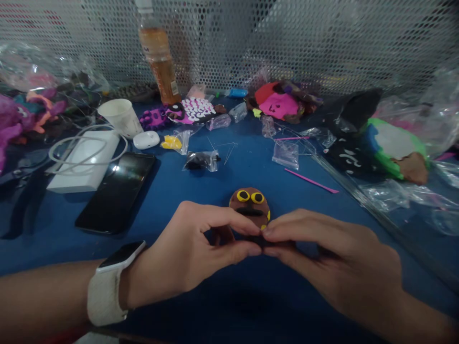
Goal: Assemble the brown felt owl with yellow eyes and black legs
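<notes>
Two narrow pinches closed on lower rim of brown clay face (250,205): left hand (186,253), right hand (333,260). Judged soft, light, easily dented; rim to be held, yellow eyes (243,195) avoided.

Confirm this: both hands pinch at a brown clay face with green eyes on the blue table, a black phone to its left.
Wrong on the eyes: they are yellow, not green, as the head view shows. The left hand and right hand do pinch at the brown clay face on the blue table, the black phone to its left.
</notes>
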`<state>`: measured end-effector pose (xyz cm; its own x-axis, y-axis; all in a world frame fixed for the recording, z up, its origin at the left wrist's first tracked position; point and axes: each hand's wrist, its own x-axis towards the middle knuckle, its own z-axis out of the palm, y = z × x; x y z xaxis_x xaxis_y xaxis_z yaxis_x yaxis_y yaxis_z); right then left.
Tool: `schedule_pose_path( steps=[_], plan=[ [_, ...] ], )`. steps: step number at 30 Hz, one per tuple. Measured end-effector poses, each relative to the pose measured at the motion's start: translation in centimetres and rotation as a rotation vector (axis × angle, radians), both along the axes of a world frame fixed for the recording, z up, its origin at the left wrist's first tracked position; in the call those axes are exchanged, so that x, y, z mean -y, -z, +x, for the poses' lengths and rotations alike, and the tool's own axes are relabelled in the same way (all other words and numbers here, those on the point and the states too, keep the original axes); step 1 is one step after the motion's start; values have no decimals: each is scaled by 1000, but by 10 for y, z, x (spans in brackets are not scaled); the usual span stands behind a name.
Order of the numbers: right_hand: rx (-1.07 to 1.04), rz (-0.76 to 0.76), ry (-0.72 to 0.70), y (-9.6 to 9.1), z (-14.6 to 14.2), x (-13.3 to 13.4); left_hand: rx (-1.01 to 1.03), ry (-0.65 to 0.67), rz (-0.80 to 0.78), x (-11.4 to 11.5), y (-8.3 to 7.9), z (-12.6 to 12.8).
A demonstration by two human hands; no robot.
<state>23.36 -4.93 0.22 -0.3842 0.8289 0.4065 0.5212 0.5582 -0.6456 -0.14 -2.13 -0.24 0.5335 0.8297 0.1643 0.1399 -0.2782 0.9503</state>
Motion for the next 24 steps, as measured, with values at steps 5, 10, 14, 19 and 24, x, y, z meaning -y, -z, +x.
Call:
schedule_pose_path(
  steps=[5, 10, 14, 19, 24],
  plan=[
    [153, 132, 32, -4, 2, 3, 32, 19, -132, 3, 1, 2],
    [244, 264, -31, -9, 2, 7, 25, 26, -146, 3, -1, 6],
    [244, 235, 33, -6, 2, 9, -19, 33, -35, 0, -5, 5],
    [94, 188, 412, 2, 12, 5, -56, -34, 8, -4, -4, 1],
    [132, 144, 212, -1, 14, 0, 27, 20, -20, -5, 5, -1]
  ],
)
